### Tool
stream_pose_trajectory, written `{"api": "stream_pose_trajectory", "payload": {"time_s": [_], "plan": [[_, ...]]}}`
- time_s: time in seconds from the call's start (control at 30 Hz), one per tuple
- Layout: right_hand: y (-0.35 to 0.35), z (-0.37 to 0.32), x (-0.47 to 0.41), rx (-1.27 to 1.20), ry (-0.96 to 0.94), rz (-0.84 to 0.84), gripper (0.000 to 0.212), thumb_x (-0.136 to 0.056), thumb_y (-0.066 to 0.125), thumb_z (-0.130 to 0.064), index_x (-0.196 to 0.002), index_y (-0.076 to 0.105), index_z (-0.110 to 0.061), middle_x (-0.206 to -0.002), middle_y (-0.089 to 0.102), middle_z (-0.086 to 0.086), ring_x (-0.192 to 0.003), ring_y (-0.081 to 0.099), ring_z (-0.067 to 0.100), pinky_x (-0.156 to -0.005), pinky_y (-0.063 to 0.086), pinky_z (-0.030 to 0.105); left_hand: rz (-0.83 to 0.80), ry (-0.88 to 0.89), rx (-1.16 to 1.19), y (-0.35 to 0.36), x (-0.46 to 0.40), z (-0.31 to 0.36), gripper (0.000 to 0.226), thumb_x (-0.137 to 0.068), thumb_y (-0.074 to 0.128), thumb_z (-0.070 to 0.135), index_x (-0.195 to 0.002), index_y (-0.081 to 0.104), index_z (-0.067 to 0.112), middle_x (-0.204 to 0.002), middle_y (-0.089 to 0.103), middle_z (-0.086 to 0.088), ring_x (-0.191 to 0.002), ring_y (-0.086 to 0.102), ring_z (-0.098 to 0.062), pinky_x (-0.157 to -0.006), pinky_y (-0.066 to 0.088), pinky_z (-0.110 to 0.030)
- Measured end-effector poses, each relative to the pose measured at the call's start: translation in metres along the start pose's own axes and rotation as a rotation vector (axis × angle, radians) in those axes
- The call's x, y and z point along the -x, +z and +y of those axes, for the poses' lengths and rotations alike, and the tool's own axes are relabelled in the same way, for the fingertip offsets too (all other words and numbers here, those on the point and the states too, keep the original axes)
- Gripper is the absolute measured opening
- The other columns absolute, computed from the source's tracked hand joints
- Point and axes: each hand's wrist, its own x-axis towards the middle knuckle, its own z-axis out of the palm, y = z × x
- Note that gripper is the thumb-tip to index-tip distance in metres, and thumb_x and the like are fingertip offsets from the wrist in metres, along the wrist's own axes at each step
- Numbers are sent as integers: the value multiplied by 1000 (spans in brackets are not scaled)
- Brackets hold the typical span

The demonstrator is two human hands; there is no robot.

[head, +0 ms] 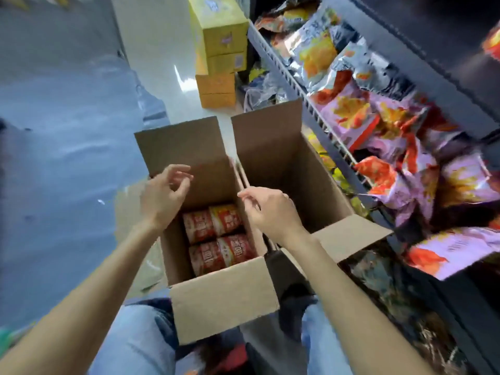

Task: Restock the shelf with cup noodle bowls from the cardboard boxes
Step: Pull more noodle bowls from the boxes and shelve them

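Two open cardboard boxes stand side by side on the floor between my knees. The left box (224, 293) holds several red cup noodle bowls (216, 238) lying on their sides at the bottom. The right box (286, 158) shows only bare cardboard inside. My left hand (162, 196) hovers over the left box's left edge, fingers loosely curled and apart, holding nothing. My right hand (267, 209) is over the wall between the two boxes, fingers bent, with nothing visible in it. The dark metal shelf (305, 104) runs along the right.
The shelf tiers hold many purple and orange snack bags (378, 117). Yellow cartons (219, 50) are stacked on the floor beyond the boxes. Pale glossy floor (67, 158) stretches to the left. My jeans-clad knees (140, 339) frame the near box flap.
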Motion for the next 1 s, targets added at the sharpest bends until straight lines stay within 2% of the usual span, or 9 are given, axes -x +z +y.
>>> {"api": "stream_pose_trajectory", "payload": {"time_s": [0.1,0.17,0.23,0.33,0.4,0.57,0.7,0.83,1.0], "plan": [[71,10,-43,56,-8,-167,30,-93,51,-21,-121,62,-21,-116,65,-1,-108,60,20,-90,50,36,-124,-272,-352,3,-4,-70,58,-87,67,32,-137,48,11,-132,54,-17,-125,45,-32,-104,30,-37],[123,21,-70,72,72,-275,37,-93,52,-24,-129,55,-19,-122,59,1,-115,53,22,-93,47,36,-181,-416,-358,11,-5,-103,78,-84,69,43,-145,36,8,-137,45,-22,-129,38,-38,-106,29,-42],[175,37,-92,169,135,-394,46,-92,52,-26,-136,47,-15,-132,51,7,-122,45,28,-97,42,39,-178,-459,-410,21,-10,-130,83,-81,67,52,-144,36,8,-135,46,-21,-127,40,-38,-102,35,-47],[238,65,-120,407,113,-603,52,-90,52,-26,-138,41,-10,-137,42,14,-125,38,34,-100,37,42,-129,-432,-468,26,-28,-156,75,-81,66,55,-138,43,11,-130,49,-16,-121,46,-36,-95,39,-48],[269,83,-135,470,141,-672,56,-88,57,-26,-138,39,-10,-138,41,15,-126,38,35,-100,37,43,-94,-389,-459,27,-37,-171,63,-82,67,48,-131,51,13,-122,54,-13,-113,53,-34,-91,42,-45],[323,123,-153,569,190,-645,46,-94,46,-23,-138,38,-11,-131,54,14,-119,52,33,-98,39,40,-8,-332,-336,33,-32,-189,27,-89,62,33,-108,65,15,-105,67,-2,-99,62,-21,-85,40,-36],[362,145,-156,547,259,-730,53,-93,55,-27,-140,35,-14,-130,55,11,-118,54,29,-93,43,37,0,-323,-296,37,-33,-192,22,-91,58,35,-106,63,18,-103,63,7,-91,57,-10,-81,36,-31],[384,149,-153,517,316,-708,40,-101,36,-23,-139,36,-13,-128,57,13,-116,56,30,-92,45,37,-13,-321,-280,38,-33,-195,21,-93,56,33,-106,61,18,-99,54,14,-85,48,-3,-77,34,-30],[387,150,-152,354,377,-653,36,-102,29,-25,-133,43,-14,-126,55,16,-112,56,32,-93,44,38,-19,-333,-292,38,-33,-192,20,-93,55,30,-106,60,16,-98,50,14,-84,46,-3,-77,31,-29]]}}
